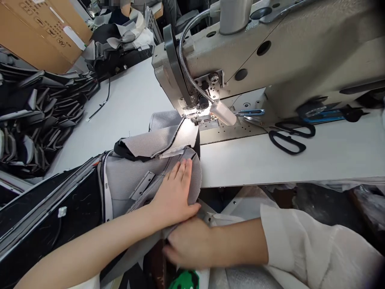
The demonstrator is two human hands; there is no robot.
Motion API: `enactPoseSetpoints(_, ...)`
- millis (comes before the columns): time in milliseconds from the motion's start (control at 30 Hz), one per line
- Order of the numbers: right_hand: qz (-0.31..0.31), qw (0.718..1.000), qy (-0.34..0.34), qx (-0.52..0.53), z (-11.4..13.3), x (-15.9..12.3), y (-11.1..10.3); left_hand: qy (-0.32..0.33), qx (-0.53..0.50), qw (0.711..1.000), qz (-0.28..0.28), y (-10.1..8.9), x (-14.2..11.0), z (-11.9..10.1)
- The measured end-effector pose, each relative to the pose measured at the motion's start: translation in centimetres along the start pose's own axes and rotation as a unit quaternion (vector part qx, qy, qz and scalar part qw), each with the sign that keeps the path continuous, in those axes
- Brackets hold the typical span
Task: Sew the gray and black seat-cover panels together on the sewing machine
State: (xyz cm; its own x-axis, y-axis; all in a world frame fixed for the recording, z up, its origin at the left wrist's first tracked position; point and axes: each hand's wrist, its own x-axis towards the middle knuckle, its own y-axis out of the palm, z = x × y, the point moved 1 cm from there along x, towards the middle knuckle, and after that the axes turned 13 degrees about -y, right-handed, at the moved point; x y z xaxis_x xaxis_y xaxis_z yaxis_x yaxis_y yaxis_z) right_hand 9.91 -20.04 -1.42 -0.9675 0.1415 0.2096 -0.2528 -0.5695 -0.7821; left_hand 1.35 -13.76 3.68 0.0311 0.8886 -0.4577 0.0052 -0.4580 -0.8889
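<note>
A grey fabric cover point(120, 176) with black edging lies in front of the sewing machine point(204, 86), its far end under the lit needle area. My left hand point(174, 192) rests flat on the cover near its rounded right end, fingers stretched toward the machine. Just below it, my right hand point(192, 243) is at the cover's lower edge, by the table's front. Motion blurs its curled fingers, and I cannot tell whether they grip the fabric. A folded grey flap point(150, 140) with a pale strip runs up to the presser foot.
Black-handled scissors point(287, 136) and a blue-handled tool point(251, 112) lie right of the needle. Stacked black and grey pieces point(33, 108) crowd the left, below a cardboard box point(42, 32). More fabric point(120, 38) is piled behind the white table point(240, 164).
</note>
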Motion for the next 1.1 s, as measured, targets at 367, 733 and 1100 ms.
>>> enactPoseSetpoints(367, -0.031, 0.997, -0.033, -0.06, -1.8, 1.0, -2.8, -0.024, 0.003, 0.999, -0.034, 0.3, 3.3, 4.0)
enactPoseSetpoints(733, -0.123, 0.937, -0.068, -0.321, -9.3, -2.9, -2.1, 0.043, 0.16, 0.957, -0.239, 0.0, 3.6, 3.2)
enactPoseSetpoints(1100, -0.186, 0.924, -0.078, -0.325, -9.5, -3.8, -1.3, 0.153, -0.124, 0.98, -0.02, -1.3, 4.8, 3.1)
